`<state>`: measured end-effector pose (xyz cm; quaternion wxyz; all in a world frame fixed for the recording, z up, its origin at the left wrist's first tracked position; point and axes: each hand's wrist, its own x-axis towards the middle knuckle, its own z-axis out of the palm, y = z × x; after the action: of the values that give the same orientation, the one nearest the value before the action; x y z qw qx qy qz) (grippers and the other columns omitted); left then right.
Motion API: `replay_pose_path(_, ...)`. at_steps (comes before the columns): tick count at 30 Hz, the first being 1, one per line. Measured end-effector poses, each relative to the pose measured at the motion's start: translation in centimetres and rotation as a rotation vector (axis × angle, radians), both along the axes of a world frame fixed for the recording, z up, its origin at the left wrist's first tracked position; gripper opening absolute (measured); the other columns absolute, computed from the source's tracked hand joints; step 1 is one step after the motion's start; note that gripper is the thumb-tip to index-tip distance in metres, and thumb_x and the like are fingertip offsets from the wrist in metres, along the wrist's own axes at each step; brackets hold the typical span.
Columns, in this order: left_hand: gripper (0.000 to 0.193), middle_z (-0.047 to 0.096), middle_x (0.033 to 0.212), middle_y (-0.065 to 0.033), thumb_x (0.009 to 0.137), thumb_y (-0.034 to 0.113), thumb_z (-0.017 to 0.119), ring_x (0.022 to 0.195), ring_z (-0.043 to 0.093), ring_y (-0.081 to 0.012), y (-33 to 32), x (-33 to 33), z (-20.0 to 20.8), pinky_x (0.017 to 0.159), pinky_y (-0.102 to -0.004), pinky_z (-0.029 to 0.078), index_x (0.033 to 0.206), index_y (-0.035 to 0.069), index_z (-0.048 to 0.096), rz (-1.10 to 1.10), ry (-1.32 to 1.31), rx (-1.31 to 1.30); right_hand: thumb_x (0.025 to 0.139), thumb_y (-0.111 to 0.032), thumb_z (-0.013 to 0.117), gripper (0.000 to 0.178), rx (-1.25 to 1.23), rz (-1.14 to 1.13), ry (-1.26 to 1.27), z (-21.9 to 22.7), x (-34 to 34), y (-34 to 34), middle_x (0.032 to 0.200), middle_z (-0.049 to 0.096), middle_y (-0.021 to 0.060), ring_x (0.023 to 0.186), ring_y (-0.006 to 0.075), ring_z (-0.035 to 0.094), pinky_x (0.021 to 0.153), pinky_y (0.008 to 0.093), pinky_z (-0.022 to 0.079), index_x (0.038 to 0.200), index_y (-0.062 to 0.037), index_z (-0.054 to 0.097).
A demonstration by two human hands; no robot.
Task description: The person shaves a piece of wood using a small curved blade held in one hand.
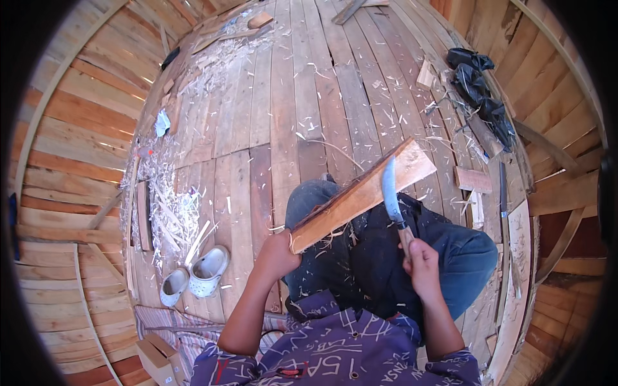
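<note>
Across my lap slants a thick wooden board (347,212) with dark bark along its far edge. My left hand (279,252) is closed around the board's near left end; the fingers underneath are partly hidden. In my right hand (422,258) is the wooden handle of a curved knife (390,190). Its broad, hooked steel blade points away from me and lies over the board's right part, against or just above the wood; I cannot tell which. Thin curled shavings cling along the board's lower edge and lie on my trousers.
Grey-white clogs (210,270) stand at my left beside a heap of wood shavings (177,225). A cardboard box (159,361) and striped cloth (183,318) lie at lower left. Off to the right are wood blocks (473,179), a long plank (515,289) and black plastic bags (479,90).
</note>
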<state>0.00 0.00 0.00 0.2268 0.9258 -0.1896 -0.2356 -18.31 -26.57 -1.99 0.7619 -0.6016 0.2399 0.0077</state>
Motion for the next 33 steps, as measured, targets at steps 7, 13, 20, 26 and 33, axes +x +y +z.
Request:
replay_pose_path(7, 0.031, 0.062, 0.082, -0.029, 0.064, 0.009, 0.062, 0.084, 0.061, -0.0445, 0.2, 0.1, 0.2, 0.076, -0.0452, 0.049, 0.091, -0.005, 0.059, 0.014, 0.028, 0.025, 0.097, -0.022, 0.051, 0.026, -0.027, -0.242, 0.018, 2.1, 1.2, 1.1, 0.059, 0.048, -0.0043, 0.053, 0.0032, 0.042, 0.048, 0.0212, 0.032, 0.087, -0.0009, 0.063)
replay_pose_path(13, 0.03, 0.062, 0.08, -0.029, 0.063, 0.01, 0.062, 0.081, 0.061, -0.0453, 0.2, 0.0, -0.5, 0.074, -0.0472, 0.049, 0.088, -0.005, 0.057, 0.009, -0.001, 0.01, 0.096, -0.025, 0.056, 0.027, 0.136, -0.029, 0.098, 1.7, 0.8, 0.1, 0.061, 0.048, -0.0037, 0.055, 0.0033, 0.043, 0.049, 0.0214, 0.034, 0.09, 0.0003, 0.064)
replay_pose_path(20, 0.028, 0.061, 0.078, -0.0286, 0.062, 0.01, 0.062, 0.079, 0.06, -0.046, 0.6, 0.4, -0.4, 0.073, -0.0492, 0.049, 0.085, -0.004, 0.056, 0.013, 0.025, -0.018, 0.098, -0.024, 0.051, 0.029, -0.101, 0.006, 0.057, 2.1, 1.0, 0.9, 0.062, 0.05, -0.0022, 0.056, 0.0038, 0.043, 0.05, 0.0213, 0.034, 0.095, 0.0014, 0.064)
replay_pose_path(26, 0.032, 0.061, 0.081, -0.0298, 0.063, 0.008, 0.062, 0.085, 0.06, -0.0456, 0.2, 0.4, -0.2, 0.076, -0.0447, 0.049, 0.093, -0.006, 0.058, 0.026, 0.05, -0.001, 0.096, -0.022, 0.054, 0.026, -0.24, 0.179, 0.091, 2.8, 0.5, 1.9, 0.066, 0.053, -0.0008, 0.058, 0.0044, 0.047, 0.052, 0.0214, 0.036, 0.089, 0.0, 0.065)
replay_pose_path(33, 0.029, 0.062, 0.081, -0.0292, 0.063, 0.01, 0.063, 0.083, 0.06, -0.0456, 0.2, 1.2, 0.2, 0.075, -0.0473, 0.049, 0.087, -0.005, 0.058, -0.035, 0.05, -0.022, 0.096, -0.022, 0.055, 0.023, -0.157, 0.177, 0.135, 2.3, -0.8, 3.3, 0.065, 0.051, -0.0034, 0.058, 0.0036, 0.045, 0.051, 0.0215, 0.034, 0.098, -0.0007, 0.065)
